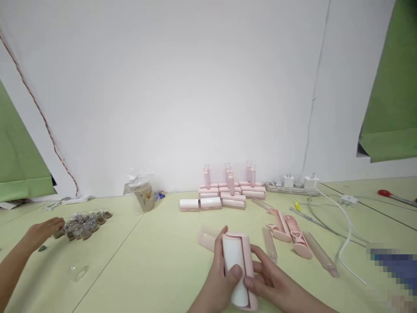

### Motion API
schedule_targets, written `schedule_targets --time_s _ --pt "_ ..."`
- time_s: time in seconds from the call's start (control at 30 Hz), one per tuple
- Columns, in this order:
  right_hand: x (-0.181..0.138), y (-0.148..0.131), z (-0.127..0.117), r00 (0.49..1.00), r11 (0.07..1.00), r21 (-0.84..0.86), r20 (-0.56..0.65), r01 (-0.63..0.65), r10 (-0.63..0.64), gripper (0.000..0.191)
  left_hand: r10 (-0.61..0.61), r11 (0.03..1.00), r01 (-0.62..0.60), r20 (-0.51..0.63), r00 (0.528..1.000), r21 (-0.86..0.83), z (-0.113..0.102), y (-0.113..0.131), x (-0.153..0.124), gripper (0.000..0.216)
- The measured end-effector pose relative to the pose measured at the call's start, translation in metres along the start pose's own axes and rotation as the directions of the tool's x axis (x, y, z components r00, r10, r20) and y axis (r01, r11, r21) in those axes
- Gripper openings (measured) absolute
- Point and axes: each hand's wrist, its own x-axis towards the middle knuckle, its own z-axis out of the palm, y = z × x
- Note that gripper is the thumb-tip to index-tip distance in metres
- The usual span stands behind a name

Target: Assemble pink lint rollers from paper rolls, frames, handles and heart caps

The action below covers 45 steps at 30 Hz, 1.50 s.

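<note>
"At far left, what was listed?"
"One co-worker's hand (45, 232), beside clear domes (87, 225)."
"Foreground, centre to right?"
"Left hand (217, 280), wrapped round one white roll (233, 254), which lay lengthwise against a pink casing (248, 265); right hand (269, 278), which pinched the casing's right side. Even, opposed thumb pressure probably kept both straight."

White roll (232, 251): plain smooth cylinder, lying lengthwise in the pink holder, one long side exposed
Pink holder (248, 258): pale, its rim along the roll's far end and right side, dark gap between
Pose: far end leaning slightly left
Place: between left hand (219, 274) and right hand (269, 277), left thumb on the roll
</note>
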Motion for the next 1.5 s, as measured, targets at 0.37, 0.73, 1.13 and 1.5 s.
schedule_targets --time_s 0.37,0.73,1.13,1.5 --pt "0.043 -0.034 -0.038 0.967 0.705 -0.709 -0.161 0.025 -0.196 0.040 -0.195 0.889 0.195 -0.044 0.980 0.415 -0.085 -0.051 0.025 0.080" --pt "0.042 -0.026 -0.036 0.988 0.411 -0.901 0.098 0.140 -0.123 0.027 -0.214 0.841 0.189 -0.011 0.977 0.507 -0.054 -0.048 0.014 0.062" --pt "0.038 -0.016 -0.091 0.962 0.237 -0.943 -0.258 -0.233 -0.083 0.008 -0.252 0.842 0.166 0.102 0.962 0.514 -0.043 -0.030 0.007 0.045" --pt "0.040 -0.031 -0.074 0.925 0.661 -0.724 -0.361 -0.198 -0.118 0.039 -0.204 0.853 0.110 0.131 0.970 0.511 -0.039 -0.032 0.007 0.051"
